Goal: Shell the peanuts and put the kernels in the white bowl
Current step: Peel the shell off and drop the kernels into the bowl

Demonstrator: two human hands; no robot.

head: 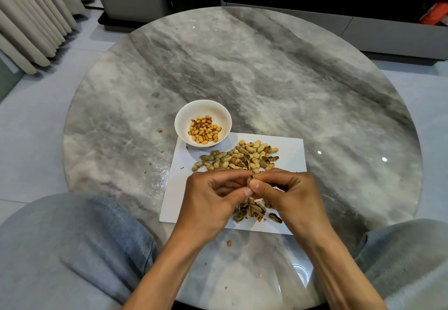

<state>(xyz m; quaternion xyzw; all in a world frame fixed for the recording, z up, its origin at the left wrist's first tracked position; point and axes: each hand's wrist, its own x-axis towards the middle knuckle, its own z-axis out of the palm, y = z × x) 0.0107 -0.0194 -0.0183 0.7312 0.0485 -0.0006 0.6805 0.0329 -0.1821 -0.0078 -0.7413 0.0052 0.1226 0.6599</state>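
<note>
Glossy stone, matt paper, rough shells

The round worktop (pixel 266 72) looks like polished grey marble, mirror-glossy; the sheet of paper (pixel 288 149) is flat white and matt; the white bowl (pixel 219 113) seems glazed ceramic; the peanuts (pixel 238 155) have dry, rough, netted shells.

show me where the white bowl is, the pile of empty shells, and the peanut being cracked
white bowl (pixel 180 118), head view, bare left inner wall.
pile of empty shells (pixel 252 210), head view, middle of heap.
peanut (pixel 250 178), head view, shell tip between thumbs.

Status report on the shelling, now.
Left hand and right hand both pinch one cracked tan peanut shell. Small white bowl holds shelled kernels. Unshelled peanut pile beyond, empty husks beneath. Nothing blocks the bowl.
</note>
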